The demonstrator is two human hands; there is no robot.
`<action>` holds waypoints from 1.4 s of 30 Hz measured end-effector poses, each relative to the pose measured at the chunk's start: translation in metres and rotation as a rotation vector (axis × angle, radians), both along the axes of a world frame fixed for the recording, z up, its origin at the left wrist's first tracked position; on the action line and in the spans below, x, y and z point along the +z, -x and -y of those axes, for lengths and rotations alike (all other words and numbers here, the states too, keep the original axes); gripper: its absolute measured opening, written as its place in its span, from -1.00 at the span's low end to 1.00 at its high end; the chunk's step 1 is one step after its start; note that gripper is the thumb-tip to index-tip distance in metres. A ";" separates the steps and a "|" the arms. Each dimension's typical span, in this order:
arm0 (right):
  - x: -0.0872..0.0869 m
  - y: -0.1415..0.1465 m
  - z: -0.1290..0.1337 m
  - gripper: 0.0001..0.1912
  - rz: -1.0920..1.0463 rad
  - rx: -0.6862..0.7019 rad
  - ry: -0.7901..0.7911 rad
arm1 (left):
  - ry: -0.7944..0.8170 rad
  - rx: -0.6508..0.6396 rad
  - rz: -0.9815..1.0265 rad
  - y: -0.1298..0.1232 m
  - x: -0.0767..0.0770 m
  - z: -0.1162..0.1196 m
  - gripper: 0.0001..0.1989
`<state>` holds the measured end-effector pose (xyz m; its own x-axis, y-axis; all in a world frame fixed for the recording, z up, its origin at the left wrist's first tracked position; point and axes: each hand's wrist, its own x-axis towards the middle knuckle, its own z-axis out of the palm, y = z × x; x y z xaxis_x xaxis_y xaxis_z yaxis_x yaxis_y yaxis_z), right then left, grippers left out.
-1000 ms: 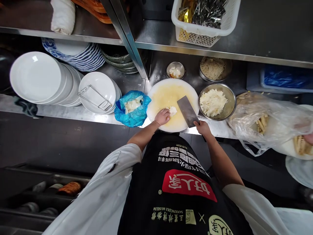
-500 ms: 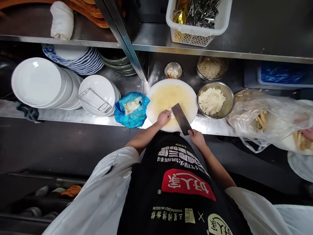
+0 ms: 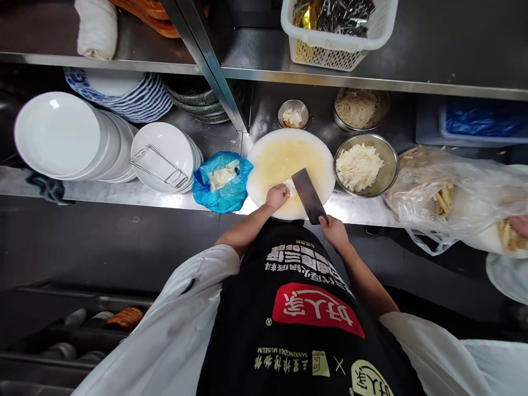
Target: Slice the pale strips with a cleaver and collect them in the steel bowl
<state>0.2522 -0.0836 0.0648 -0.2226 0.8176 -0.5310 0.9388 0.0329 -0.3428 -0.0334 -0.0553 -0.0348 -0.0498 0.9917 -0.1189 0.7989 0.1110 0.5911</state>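
On a round white cutting board (image 3: 272, 148), my left hand (image 3: 278, 196) is closed, its curled fingertips pressed on a small pale piece of food (image 3: 290, 187). My right hand (image 3: 333, 230) is wrapped round the handle end of a cleaver (image 3: 308, 195), whose wide blade lies over the board just right of the pale piece. Left of the board sits a blue plastic bag (image 3: 202, 192) with pale pieces in it. A steel bowl (image 3: 390, 168) of pale sliced food stands at the board's right.
Stacked white plates (image 3: 58, 135) stand at the left. Behind the board are a small steel bowl (image 3: 293, 114) and a bowl of shreds (image 3: 357, 108), below a shelf holding a white basket (image 3: 342, 39). A clear plastic bag (image 3: 474, 187) lies right; a person's hand (image 3: 518, 226) shows beyond.
The cleaver has shifted slightly right, away from my left fingertips. My left hand stays on the pale piece. The whole view has moved a little.
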 end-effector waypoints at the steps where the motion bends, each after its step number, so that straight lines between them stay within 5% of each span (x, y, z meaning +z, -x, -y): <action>1: -0.003 0.001 0.002 -0.56 -0.011 0.000 0.015 | -0.008 0.000 -0.001 0.000 -0.002 0.000 -0.88; 10: -0.035 -0.023 -0.015 -0.56 -0.042 -0.159 0.063 | -0.012 -0.038 0.017 0.000 -0.005 -0.001 -0.86; 17: -0.030 -0.027 -0.023 -0.54 -0.046 -0.184 0.055 | -0.023 0.002 -0.042 -0.003 0.016 0.001 -0.84; 21: -0.025 -0.020 -0.017 -0.55 -0.116 -0.243 0.102 | -0.080 -0.183 -0.099 -0.021 0.028 0.002 -0.72; 25: -0.021 -0.018 -0.015 -0.55 -0.180 -0.294 0.154 | -0.027 -0.184 -0.132 -0.035 0.025 -0.013 -0.63; 32: -0.009 -0.026 -0.022 -0.54 -0.013 -0.075 0.032 | -0.063 -0.391 -0.102 0.019 0.018 -0.003 -0.76; 36: 0.000 -0.019 -0.021 -0.53 0.059 0.107 -0.019 | -0.090 -0.251 -0.083 0.041 0.011 0.021 -0.73; 42: -0.005 0.012 -0.036 -0.53 0.093 0.284 -0.016 | -0.118 -0.123 -0.015 0.033 0.000 0.032 -0.72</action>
